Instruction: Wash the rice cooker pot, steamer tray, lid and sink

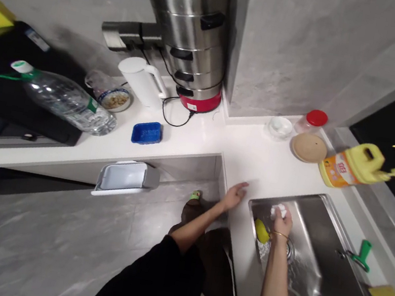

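Your right hand (282, 221) is inside the stainless steel sink (320, 247), its grip closed round a small white foamy wad (278, 211), with a yellow rounded sponge (261, 230) just left of your wrist. Your left hand (235, 194) rests open and empty on the white desk (255, 162), near the sink's far-left corner.

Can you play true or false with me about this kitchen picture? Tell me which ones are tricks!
1. The right hand holds something small and white over the steel sink. True.
2. The left hand grips the big clear plastic water bottle. False: it rests on the white counter.
3. The yellow detergent jug stands beside the sink. True.
4. The small blue tray sits inside the sink. False: it is on the counter.
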The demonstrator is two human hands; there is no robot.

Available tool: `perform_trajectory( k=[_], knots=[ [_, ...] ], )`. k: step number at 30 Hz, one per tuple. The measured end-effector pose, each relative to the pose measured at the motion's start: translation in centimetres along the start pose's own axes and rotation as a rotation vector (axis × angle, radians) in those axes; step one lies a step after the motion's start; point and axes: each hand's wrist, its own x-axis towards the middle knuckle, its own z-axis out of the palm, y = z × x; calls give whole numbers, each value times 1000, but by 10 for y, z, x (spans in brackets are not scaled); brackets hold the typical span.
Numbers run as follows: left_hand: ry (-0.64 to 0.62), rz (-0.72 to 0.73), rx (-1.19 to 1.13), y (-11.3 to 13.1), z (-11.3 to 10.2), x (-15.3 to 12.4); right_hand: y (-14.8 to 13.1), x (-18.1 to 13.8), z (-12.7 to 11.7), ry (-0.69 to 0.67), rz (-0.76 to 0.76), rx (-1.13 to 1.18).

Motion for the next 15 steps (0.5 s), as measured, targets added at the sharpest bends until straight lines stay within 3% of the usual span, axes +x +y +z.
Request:
perform_trajectory(
  k=[3,7,10,12,15],
  knots=[
    [287,19,65,-8,-115,15,-45,-23,95,-102,-97,-14],
    [683,93,242,-24,-248,25,-105,-102,265,-306,-366,-44],
    [846,105,510,-37,-332,29,-126,-168,382,-660,-620,-165],
    [854,66,709,-44,-379,31,-123,-197,432,-900,-760,-335],
    [798,-83,915,-54,-430,33,-105,-199,451,-1002,-828,-568]
  ],
)
